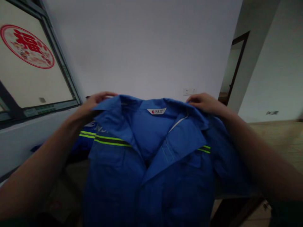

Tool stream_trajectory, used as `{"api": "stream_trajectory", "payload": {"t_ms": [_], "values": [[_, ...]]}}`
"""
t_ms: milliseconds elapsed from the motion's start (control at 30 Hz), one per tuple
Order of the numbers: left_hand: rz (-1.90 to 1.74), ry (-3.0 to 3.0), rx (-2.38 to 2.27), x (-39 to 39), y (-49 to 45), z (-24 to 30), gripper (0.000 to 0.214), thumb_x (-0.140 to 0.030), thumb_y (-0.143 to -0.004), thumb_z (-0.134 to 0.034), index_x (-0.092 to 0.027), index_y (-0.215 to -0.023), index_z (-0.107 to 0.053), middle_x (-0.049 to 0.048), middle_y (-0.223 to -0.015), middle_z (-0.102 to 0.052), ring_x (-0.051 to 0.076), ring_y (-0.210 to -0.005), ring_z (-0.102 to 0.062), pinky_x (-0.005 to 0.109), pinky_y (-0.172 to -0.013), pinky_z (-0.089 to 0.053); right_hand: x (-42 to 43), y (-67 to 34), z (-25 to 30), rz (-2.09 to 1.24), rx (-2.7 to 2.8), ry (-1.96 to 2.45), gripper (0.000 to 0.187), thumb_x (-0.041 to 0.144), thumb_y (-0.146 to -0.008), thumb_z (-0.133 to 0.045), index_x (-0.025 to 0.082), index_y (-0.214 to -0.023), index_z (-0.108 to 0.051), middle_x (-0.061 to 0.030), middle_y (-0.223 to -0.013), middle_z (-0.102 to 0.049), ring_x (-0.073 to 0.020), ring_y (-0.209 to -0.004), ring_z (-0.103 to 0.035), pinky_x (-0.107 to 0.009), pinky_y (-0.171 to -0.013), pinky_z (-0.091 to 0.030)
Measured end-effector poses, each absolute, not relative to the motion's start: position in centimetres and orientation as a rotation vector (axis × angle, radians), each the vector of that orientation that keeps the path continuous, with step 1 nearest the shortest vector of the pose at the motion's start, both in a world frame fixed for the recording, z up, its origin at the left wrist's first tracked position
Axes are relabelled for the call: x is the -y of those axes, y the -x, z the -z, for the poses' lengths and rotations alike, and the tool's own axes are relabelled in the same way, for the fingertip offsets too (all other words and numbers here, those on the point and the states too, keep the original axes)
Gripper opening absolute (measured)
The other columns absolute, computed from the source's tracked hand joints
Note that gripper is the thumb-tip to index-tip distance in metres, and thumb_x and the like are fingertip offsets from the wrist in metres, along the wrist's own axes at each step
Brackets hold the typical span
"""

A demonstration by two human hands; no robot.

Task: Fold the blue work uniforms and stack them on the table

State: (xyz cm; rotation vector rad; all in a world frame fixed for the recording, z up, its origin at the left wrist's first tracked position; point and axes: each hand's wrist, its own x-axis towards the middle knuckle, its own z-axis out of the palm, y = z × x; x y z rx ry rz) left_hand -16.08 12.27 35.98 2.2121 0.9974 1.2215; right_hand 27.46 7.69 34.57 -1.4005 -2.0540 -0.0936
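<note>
A blue work jacket (118, 176) hangs in front of me, its front facing me and its collar parted in a V. Green and dark stripes cross the chest, and a white label (156, 111) shows inside the neck. My left hand (98, 99) is closed on the jacket's shoulder by the left side of the collar. On the other side, my right hand (203, 102) pinches the cloth near the right of the collar. Both hands are at about the same height. The jacket's lower part runs out of the picture in shadow.
Behind the jacket is a pale wall with a socket plate (189, 91). A window with a round red sticker (28, 46) is on the left, above a ledge. To the right are a doorway (233, 69) and a light floor (279, 142). Dark furniture partly shows below.
</note>
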Motion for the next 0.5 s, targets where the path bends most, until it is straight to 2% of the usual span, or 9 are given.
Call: {"api": "stream_trajectory", "payload": {"t_ms": [67, 133, 233, 367, 433, 500], "values": [[-0.784, -2.34, -1.141, -14.6, 14.4, -31.3, 0.045, -0.047, -0.069, -0.066, -0.013, -0.098, -0.068, 0.0049, -0.09, -0.072, 0.022, -0.081, -0.066, 0.032, -0.075, -0.052, -12.2, -28.2, -30.6, -0.083, 2.242, 1.464, 0.02, 0.018, -0.077, -0.057, 0.014, -0.09, -0.072, -0.0048, -0.084, -0.072, -0.0182, -0.077, -0.065, -0.027, -0.072, -0.05], [-0.471, -2.476, -1.288, -17.0, 13.5, -25.6, 0.039, -0.049, -0.073, -0.058, -0.015, -0.086, -0.071, 0.0066, -0.085, -0.073, 0.025, -0.083, -0.066, 0.032, -0.076, -0.05, -15.5, -28.1, -25.1, -0.257, 2.346, 1.546, 0.025, 0.014, -0.077, -0.055, 0.013, -0.095, -0.072, -0.0064, -0.09, -0.073, -0.0185, -0.082, -0.066, -0.026, -0.074, -0.05], [-0.196, -2.481, -1.332, -19.2, 13.5, -17.4, 0.041, -0.049, -0.08, -0.049, -0.016, -0.084, -0.073, 0.0086, -0.087, -0.073, 0.026, -0.084, -0.066, 0.03, -0.075, -0.048, -17.2, -27.0, -16.7, -0.323, 2.373, 1.73, 0.033, 0.004, -0.071, -0.054, 0.014, -0.097, -0.072, -0.008, -0.095, -0.074, -0.0199, -0.088, -0.067, -0.026, -0.078, -0.05], [-0.104, -2.353, -1.226, -20.2, 14.2, -11.3, 0.049, -0.05, -0.087, -0.039, -0.017, -0.106, -0.069, 0.0086, -0.107, -0.071, 0.024, -0.096, -0.064, 0.027, -0.08, -0.047, -16.6, -26.2, -9.8, -0.316, 2.37, 1.769, 0.043, 0.001, -0.069, -0.056, 0.015, -0.108, -0.069, -0.0112, -0.112, -0.069, -0.0227, -0.105, -0.063, -0.029, -0.093, -0.045], [-0.121, -2.327, -1.159, -20.5, 14.6, -10.7, 0.049, -0.05, -0.088, -0.04, -0.018, -0.116, -0.065, 0.0073, -0.114, -0.069, 0.023, -0.1, -0.063, 0.027, -0.082, -0.047, -16.4, -26.3, -8.6, -0.259, 2.335, 1.748, 0.045, 0.005, -0.072, -0.059, 0.014, -0.116, -0.064, -0.0136, -0.119, -0.065, -0.0241, -0.112, -0.059, -0.032, -0.098, -0.042], [-0.144, -2.395, -1.144, -20.9, 14.7, -11.3, 0.045, -0.049, -0.086, -0.045, -0.02, -0.113, -0.066, 0.0057, -0.108, -0.071, 0.022, -0.095, -0.065, 0.026, -0.08, -0.048, -16.6, -26.4, -8.1, -0.203, 2.319, 1.68, 0.048, 0.01, -0.073, -0.063, 0.014, -0.121, -0.061, -0.0146, -0.121, -0.063, -0.0255, -0.115, -0.057, -0.035, -0.1, -0.041]]}}
